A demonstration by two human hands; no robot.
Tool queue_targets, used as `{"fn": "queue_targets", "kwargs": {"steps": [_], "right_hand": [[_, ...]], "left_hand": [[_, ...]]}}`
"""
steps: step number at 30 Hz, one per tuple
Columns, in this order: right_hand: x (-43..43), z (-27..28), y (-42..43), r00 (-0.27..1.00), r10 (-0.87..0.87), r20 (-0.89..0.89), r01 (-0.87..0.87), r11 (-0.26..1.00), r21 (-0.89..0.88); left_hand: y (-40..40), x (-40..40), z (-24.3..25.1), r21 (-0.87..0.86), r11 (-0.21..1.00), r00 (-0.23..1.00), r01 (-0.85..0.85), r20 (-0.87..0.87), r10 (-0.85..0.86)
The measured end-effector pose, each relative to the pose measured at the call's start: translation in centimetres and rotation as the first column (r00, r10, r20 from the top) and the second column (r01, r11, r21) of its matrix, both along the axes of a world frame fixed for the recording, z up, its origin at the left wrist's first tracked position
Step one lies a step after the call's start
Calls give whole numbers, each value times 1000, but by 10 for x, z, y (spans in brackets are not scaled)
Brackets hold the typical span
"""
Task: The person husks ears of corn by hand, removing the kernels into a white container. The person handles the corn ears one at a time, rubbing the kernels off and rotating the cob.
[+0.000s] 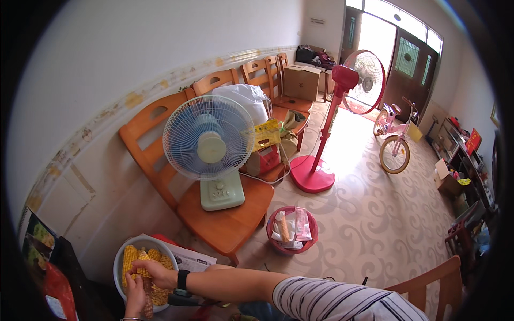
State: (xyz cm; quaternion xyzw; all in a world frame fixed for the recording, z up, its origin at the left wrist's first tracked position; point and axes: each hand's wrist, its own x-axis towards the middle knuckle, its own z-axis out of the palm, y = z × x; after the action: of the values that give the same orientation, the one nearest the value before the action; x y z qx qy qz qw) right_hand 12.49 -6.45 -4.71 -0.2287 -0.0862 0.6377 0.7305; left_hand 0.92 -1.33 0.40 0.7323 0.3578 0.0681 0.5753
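Observation:
Both of my hands are over a pale round basin [116, 269] at lower left. My right hand [158, 275], with a dark band on its wrist, is closed around the yellow upper part of a corn ear [143, 257]. My left hand [135, 295] grips the ear lower down from the near side, fingers against it. A reddish-brown bare cob section [148, 301] hangs below the hands; whether it belongs to the same ear is partly hidden. Whole yellow ears [129, 257] lean inside the basin beside loose kernels [160, 296].
A wooden chair [225, 224] holding a table fan [211, 148] stands beyond the basin. To its right are a red bin [273, 236] with a bare cob and wrappers, and a red standing fan [321, 148]. Newspaper [194, 260] lies beside the basin; a chair back [433, 277] is at lower right.

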Motion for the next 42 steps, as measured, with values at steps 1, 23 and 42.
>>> {"fn": "queue_targets", "kwargs": {"steps": [1, 23, 42], "right_hand": [[0, -1, 1, 1000, -8, 3, 8, 1000, 1], [1, -11, 10, 999, 1, 40, 3, 996, -86], [-1, -12, 10, 1000, 21, 18, -20, 998, -60]], "left_hand": [[1, -1, -1, 130, 991, 1000, 20, -16, -18], [7, 0, -15, -49, 999, 983, -18, 180, 27], [6, -2, -15, 47, 999, 997, -5, 83, 1]]}}
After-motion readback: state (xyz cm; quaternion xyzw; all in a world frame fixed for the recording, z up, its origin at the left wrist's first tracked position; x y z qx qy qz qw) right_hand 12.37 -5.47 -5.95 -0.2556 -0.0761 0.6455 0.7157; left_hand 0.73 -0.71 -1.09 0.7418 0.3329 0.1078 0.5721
